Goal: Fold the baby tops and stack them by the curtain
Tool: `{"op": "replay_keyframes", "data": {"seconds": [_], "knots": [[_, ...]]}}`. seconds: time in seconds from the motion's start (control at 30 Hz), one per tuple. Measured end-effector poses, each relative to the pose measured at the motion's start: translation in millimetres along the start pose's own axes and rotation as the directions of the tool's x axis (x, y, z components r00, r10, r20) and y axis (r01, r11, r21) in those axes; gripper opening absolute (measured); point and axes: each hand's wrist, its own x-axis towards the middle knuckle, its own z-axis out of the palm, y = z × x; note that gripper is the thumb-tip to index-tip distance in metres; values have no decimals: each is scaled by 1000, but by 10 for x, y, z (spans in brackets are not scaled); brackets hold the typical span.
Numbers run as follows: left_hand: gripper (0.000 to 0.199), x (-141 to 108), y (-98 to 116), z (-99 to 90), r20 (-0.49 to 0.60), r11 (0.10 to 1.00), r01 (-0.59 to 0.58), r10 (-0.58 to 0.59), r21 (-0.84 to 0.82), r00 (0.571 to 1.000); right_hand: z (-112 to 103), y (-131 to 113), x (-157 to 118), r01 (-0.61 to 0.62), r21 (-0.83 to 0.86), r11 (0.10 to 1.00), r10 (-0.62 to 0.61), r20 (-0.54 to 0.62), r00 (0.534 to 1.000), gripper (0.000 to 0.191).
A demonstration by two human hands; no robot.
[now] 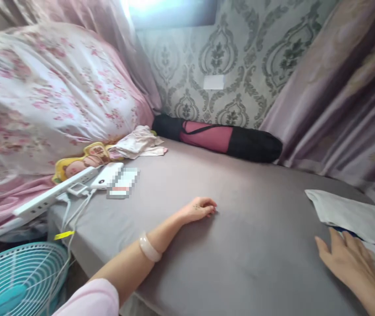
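My left hand (200,210) rests on the grey bed sheet (240,232) with its fingers loosely curled in, and nothing shows between them. A pale bangle (149,247) circles that wrist. At the right edge, my right hand (356,261) lies palm down with fingers spread, slightly blurred. Its fingertips reach the near side of a folded white cloth (358,215). Something dark blue and white lies just under the cloth's near edge, partly covered by the hand; its kind cannot be made out.
A long black and red bag (207,137) lies along the patterned wall. Left are a white power strip (58,193) with cables, a white device (108,175), a pixelated flat object (123,182), a yellow plush item (75,166) and crumpled clothing (137,142). A blue fan (19,281) stands below.
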Motion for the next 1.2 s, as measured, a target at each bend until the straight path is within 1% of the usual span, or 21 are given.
{"op": "replay_keyframes", "data": {"seconds": [0.03,0.07,0.2,0.23,0.33,0.4,0.47,0.57,0.63,0.67,0.73,0.83,0.87,0.9,0.97,1.0,1.07,1.1,1.13,1.2], "knots": [[19,-4,1,-4,9,1000,2,-2,-4,1000,26,-118,6,53,23,998,-53,-11,999,76],[20,-7,1,-8,16,1000,4,-4,-8,1000,53,-258,5,104,51,993,-104,2,995,77],[22,5,-23,-15,28,1000,8,-7,-25,1000,137,-976,-58,211,153,965,-232,136,963,78],[22,15,-32,-13,29,999,10,-9,-32,1000,141,-1173,-86,249,162,955,-273,150,950,76],[19,52,-47,-13,21,997,35,-34,-71,999,105,-1746,-185,383,168,908,-407,140,903,71],[18,72,-43,-29,-10,991,70,-71,-113,997,50,-2086,-253,458,176,872,-482,138,865,69],[20,84,-28,-73,-62,982,103,-114,-158,992,-13,-2377,-312,507,190,841,-535,153,831,67],[21,88,7,-196,-171,967,141,-178,-211,969,-101,-2715,-375,532,203,822,-565,182,805,63],[19,91,35,-299,-254,958,176,-233,-227,939,-150,-2881,-405,540,213,814,-577,199,792,62],[17,93,50,-352,-279,953,197,-259,-231,925,-171,-2949,-418,543,219,810,-583,208,785,61],[14,94,82,-455,-270,944,242,-298,-223,915,-202,-3060,-446,546,234,804,-591,219,776,60],[11,74,129,-624,-194,941,306,-330,-142,924,-219,-3171,-497,542,251,802,-592,216,776,60],[11,59,142,-694,-193,946,312,-324,-92,926,-216,-3194,-515,541,251,803,-590,211,779,60],[11,41,153,-776,-215,951,307,-308,-37,927,-211,-3210,-534,540,247,804,-588,205,782,60],[12,-5,169,-989,-305,960,272,-238,72,922,-195,-3224,-566,541,235,807,-584,195,788,60],[12,-30,177,-1124,-362,960,256,-199,116,911,-186,-3226,-579,542,229,809,-583,187,791,60],[12,-80,198,-1448,-460,952,251,-147,175,876,-173,-3223,-598,546,222,807,-584,169,794,60],[12,-104,214,-1633,-512,945,253,-115,208,851,-168,-3220,-604,548,222,807,-584,158,796,60],[13,-128,235,-1828,-561,934,262,-85,242,823,-165,-3219,-608,549,221,806,-584,149,798,60],[18,-180,297,-2227,-660,901,299,-18,316,751,-163,-3218,-612,547,218,809,-580,135,803,60]]}}
